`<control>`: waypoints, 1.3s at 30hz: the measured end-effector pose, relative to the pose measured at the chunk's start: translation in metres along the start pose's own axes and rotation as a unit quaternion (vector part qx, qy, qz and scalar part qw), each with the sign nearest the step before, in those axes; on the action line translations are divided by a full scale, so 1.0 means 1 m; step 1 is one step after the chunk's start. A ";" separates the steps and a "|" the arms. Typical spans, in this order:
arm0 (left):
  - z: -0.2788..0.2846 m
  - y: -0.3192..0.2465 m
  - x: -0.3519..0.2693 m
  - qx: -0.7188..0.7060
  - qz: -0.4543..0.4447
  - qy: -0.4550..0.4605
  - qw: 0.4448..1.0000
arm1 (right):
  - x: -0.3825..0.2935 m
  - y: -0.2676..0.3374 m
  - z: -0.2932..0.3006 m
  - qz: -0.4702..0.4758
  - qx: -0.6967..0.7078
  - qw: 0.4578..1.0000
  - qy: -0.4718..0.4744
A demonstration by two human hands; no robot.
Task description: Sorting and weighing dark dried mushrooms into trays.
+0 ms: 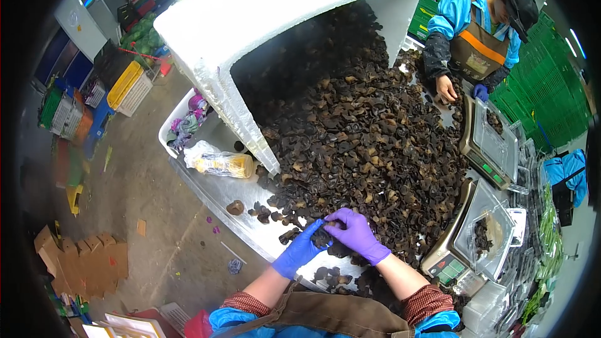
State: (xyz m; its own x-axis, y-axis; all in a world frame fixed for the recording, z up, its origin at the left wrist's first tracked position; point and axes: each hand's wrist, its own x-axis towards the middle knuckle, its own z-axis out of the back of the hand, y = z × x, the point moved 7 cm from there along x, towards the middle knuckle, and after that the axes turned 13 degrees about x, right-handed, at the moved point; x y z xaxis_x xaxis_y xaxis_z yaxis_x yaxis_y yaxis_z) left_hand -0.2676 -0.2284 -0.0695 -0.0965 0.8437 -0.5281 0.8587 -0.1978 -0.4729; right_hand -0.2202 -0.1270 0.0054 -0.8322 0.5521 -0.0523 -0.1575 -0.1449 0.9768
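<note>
My left hand (300,249), in a blue glove, holds a dark piece of wood ear mushroom (320,238). The purple-gloved right hand (352,234) pinches the same piece from the other side, its fingertips close to the left thumb. Beyond both hands spreads a large heap of wood ear mushrooms (357,150), spilling from a white foam box (291,14) tipped on its side. Several loose pieces (332,277) lie on the metal table (263,237) just in front of me.
Right of the heap stand two weighing scales (450,263) (483,164) bearing clear plastic trays with mushrooms. Clear containers (483,307) are stacked nearby. Across the table a co-worker (479,42) handles mushrooms. A wrapped bottle (220,163) lies left; green crates (544,80) rise behind.
</note>
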 end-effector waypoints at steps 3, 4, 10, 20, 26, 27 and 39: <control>0.044 0.019 0.013 -0.042 0.005 0.007 0.999 | 0.011 0.007 -0.009 -0.032 0.040 0.998 0.046; 0.056 0.024 0.017 -0.052 0.000 0.037 0.998 | 0.018 0.007 -0.009 -0.058 0.061 0.995 0.046; 0.020 0.001 0.002 -0.110 0.020 0.016 0.994 | 0.081 -0.009 0.020 0.072 -0.212 0.965 -0.136; 0.032 0.005 0.010 -0.074 -0.020 0.097 0.992 | 0.067 -0.071 0.048 -0.138 0.268 0.946 -0.119; -0.003 -0.016 0.006 0.044 -0.082 0.052 0.994 | 0.017 -0.041 0.023 -0.226 0.545 0.807 -0.029; -0.012 -0.019 0.004 0.045 -0.081 0.053 0.994 | 0.011 -0.045 0.019 -0.225 0.545 0.807 -0.031; 0.043 0.026 -0.010 0.042 -0.033 0.029 0.998 | 0.013 -0.037 0.007 -0.067 0.093 0.993 -0.039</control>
State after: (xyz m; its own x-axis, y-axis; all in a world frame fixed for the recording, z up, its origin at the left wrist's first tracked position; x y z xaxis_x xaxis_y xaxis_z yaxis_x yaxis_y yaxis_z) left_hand -0.2655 -0.2635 -0.1065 -0.1200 0.8838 -0.4523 0.8060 -0.1792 -0.5641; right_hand -0.2217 -0.1090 -0.0303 -0.7662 0.6183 -0.1751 -0.1566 0.0847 0.9840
